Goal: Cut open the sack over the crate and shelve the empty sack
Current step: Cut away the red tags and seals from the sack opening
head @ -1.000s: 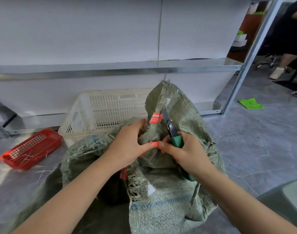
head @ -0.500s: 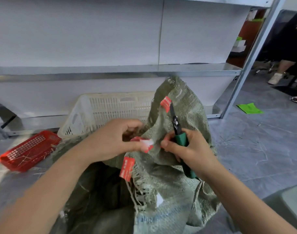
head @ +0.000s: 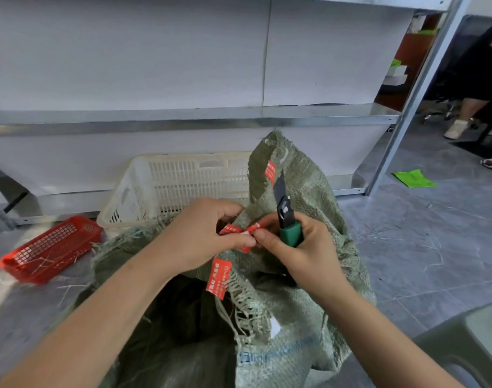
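A green woven sack (head: 303, 298) stands in front of me, its frayed mouth gaping onto a dark inside. Red tape strips cling to it: one (head: 218, 278) hangs from the cut edge, another sits high on the raised flap. My left hand (head: 208, 233) pinches a crumpled red tape piece (head: 240, 230) at the mouth. My right hand (head: 300, 253) grips a green-handled utility knife (head: 286, 218), blade pointing up, and its thumb also touches that tape. Behind the sack stands a cream plastic crate (head: 180, 180). A metal shelf (head: 200, 119) runs across above it.
A red mesh basket (head: 50, 249) lies on the floor at left with loose sack fibres around. The shelf's upright post (head: 415, 91) stands at right. A green scrap (head: 414, 178) lies on the grey floor, with a seated person's legs beyond. A grey stool corner shows lower right.
My hands have drawn close together at the sack's mouth. Both now pinch the red tape piece. The knife stays upright in my right hand, and the view has shifted slightly.
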